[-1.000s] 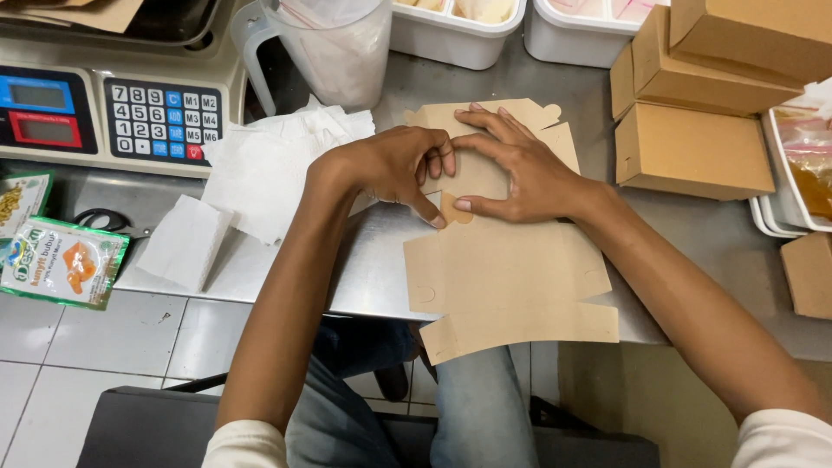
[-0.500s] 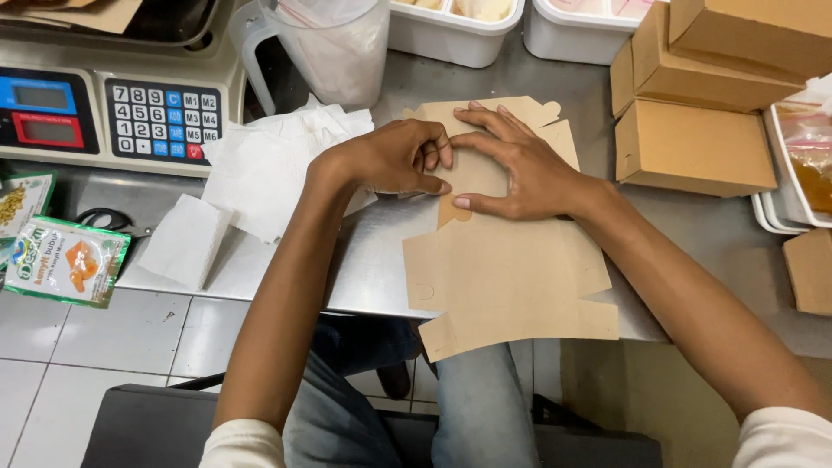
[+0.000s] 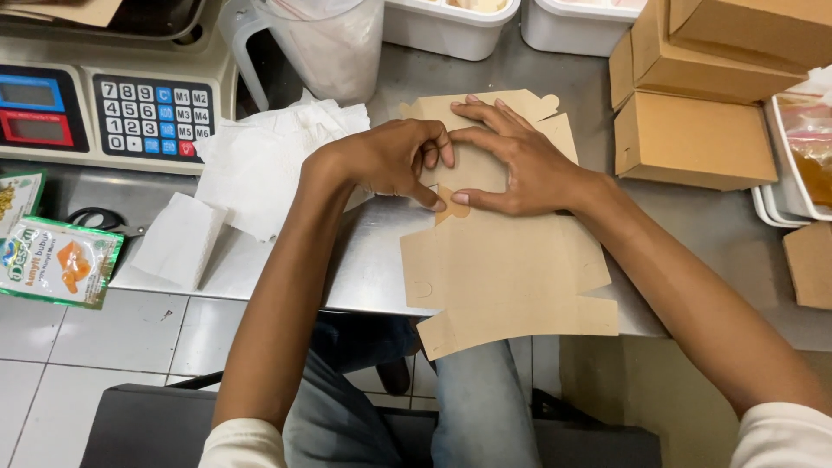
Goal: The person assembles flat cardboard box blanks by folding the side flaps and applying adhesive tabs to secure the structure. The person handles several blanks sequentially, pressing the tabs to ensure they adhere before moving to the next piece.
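Observation:
A flat brown cardboard box blank [image 3: 507,269] lies on the steel table [image 3: 373,260], its near edge hanging over the table's front. My left hand [image 3: 394,160] presses down on the blank's upper left part, fingers curled, forefinger tip on a small tab. Beside it, my right hand [image 3: 516,165] lies flat on the upper part, fingers spread toward the left, thumb meeting the left forefinger at the tab. Both hands press on the cardboard; neither lifts it.
A weighing scale with keypad [image 3: 104,108] stands at far left. White paper sheets [image 3: 269,160] lie left of the blank, a clear plastic jug [image 3: 334,43] behind. Folded brown boxes [image 3: 693,113] are stacked at right, white tubs [image 3: 451,22] at the back, a green sachet [image 3: 56,260] and scissors [image 3: 100,221] at left.
Both hands stay on the blank's upper part. The fingers have shifted slightly along the fold near the tab; the blank itself has hardly moved.

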